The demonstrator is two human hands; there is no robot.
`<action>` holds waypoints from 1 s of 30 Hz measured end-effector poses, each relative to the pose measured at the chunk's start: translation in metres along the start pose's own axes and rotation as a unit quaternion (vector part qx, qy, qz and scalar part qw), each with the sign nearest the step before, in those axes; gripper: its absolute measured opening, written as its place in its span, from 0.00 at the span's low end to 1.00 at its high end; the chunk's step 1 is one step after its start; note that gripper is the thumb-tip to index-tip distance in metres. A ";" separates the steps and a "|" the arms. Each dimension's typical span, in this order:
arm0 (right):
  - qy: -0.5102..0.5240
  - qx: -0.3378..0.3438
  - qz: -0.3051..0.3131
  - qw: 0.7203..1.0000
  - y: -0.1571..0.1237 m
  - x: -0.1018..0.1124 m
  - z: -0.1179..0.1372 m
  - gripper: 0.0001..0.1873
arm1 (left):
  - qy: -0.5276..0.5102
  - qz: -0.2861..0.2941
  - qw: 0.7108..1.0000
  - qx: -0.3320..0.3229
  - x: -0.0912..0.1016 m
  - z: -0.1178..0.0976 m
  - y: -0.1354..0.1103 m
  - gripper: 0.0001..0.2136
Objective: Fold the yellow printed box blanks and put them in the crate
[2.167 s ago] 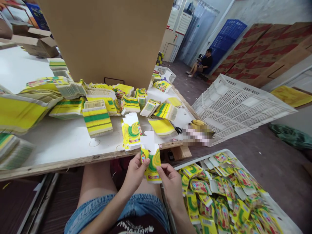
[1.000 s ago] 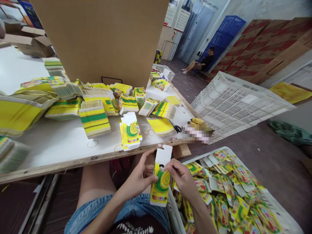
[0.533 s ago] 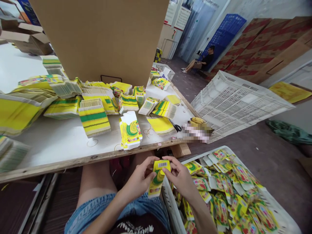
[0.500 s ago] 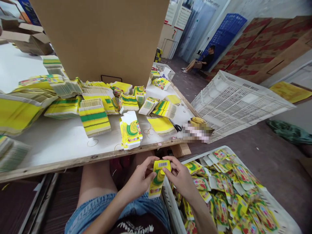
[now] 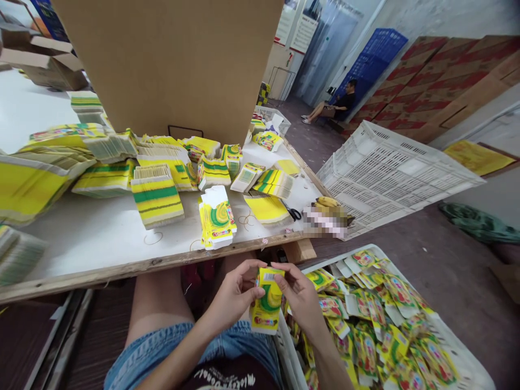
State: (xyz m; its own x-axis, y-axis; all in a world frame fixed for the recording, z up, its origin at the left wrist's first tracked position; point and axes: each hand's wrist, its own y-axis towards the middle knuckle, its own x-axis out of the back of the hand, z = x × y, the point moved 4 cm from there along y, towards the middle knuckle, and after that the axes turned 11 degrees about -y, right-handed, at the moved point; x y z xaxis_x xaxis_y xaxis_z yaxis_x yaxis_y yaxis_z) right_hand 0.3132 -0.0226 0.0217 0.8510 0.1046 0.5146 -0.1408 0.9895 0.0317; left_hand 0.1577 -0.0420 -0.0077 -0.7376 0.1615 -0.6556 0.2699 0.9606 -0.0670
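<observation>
Above my lap, both hands grip one small yellow carton (image 5: pixel 267 311) with green print and a barcode near its top. My left hand (image 5: pixel 239 290) pinches the carton's left edge between thumb and fingers. On the opposite side, my right hand (image 5: pixel 298 295) has its thumb by the barcode and its fingers behind the upper edge. Close in front, a small stack of flat cartons (image 5: pixel 218 216) lies at the table's edge. To my right stands a white plastic crate (image 5: pixel 459 336) holding many yellow cartons.
Bundles of flat cartons (image 5: pixel 158 200) spread across the white table (image 5: pixel 122 230). Scissors (image 5: pixel 294 212) and bananas (image 5: pixel 327 203) lie near its right edge. A large cardboard box (image 5: pixel 170 65) stands behind. Stacked white crates (image 5: pixel 398 173) are at right; a seated person (image 5: pixel 341 103) is farther back.
The carton between my hands has turned so that more of its printed front shows, and it looks wider. My right thumb has shifted up. The view has moved slightly.
</observation>
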 end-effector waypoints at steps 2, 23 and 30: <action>0.049 -0.013 -0.001 0.999 -0.001 -0.001 0.000 0.12 | 0.004 0.004 1.000 -0.005 -0.003 0.003 -0.001 0.17; -0.131 -0.037 0.074 0.988 0.000 -0.001 0.002 0.16 | 0.649 -0.215 0.645 -0.342 0.067 -0.059 0.003 0.12; -0.063 -0.020 0.083 0.994 0.005 -0.019 0.011 0.16 | 0.638 -0.239 0.633 -0.369 0.068 -0.065 -0.002 0.09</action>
State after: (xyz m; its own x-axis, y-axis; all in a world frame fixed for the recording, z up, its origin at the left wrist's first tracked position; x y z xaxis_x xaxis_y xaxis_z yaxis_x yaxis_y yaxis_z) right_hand 0.2910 -0.0209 0.0213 0.7469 0.2560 0.6137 -0.2516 0.9631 -0.0956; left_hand 0.0667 -0.0178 -0.0029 -0.6523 -0.5876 0.4789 -0.1871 0.7370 0.6494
